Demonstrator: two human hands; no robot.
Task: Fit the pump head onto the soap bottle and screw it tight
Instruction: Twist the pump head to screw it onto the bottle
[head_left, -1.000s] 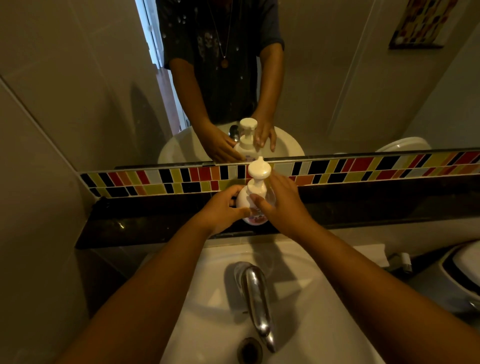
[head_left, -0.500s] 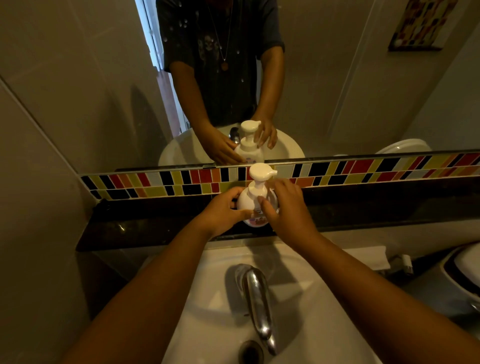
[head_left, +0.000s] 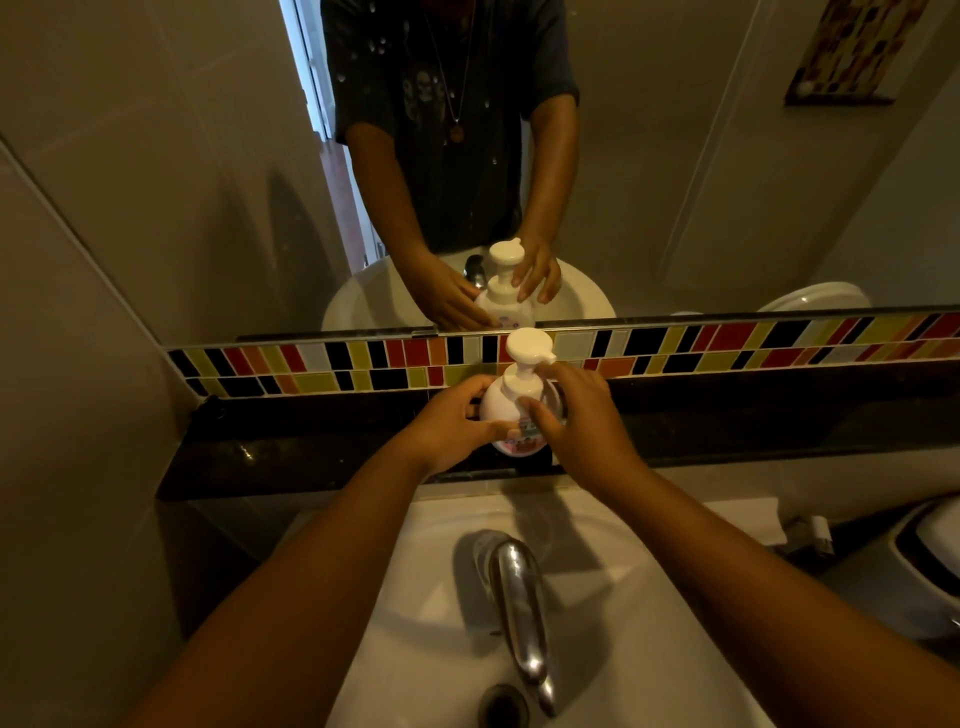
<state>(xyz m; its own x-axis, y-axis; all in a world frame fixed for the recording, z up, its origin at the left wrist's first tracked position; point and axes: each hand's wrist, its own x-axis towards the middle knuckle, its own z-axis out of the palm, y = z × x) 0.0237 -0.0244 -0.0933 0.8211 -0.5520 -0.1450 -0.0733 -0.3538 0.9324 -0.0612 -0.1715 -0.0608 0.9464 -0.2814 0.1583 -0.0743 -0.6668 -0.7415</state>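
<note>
A white soap bottle (head_left: 501, 408) with a pink label stands upright on the dark stone ledge (head_left: 291, 457) behind the sink. The white pump head (head_left: 525, 349) sits on its neck, nozzle pointing right. My left hand (head_left: 454, 423) wraps the bottle's left side. My right hand (head_left: 579, 415) is at the bottle's right side, thumb on its front and fingers curled behind near the pump collar. The mirror above repeats the bottle and both hands.
A chrome tap (head_left: 519, 608) rises from the white basin (head_left: 431, 597) just below the ledge. A coloured tile strip (head_left: 727, 343) runs along the mirror's foot. A white toilet (head_left: 930, 566) is at the right edge.
The pump nozzle has swung round to point right. My right hand has shifted its hold around the collar; my left hand stays on the bottle.
</note>
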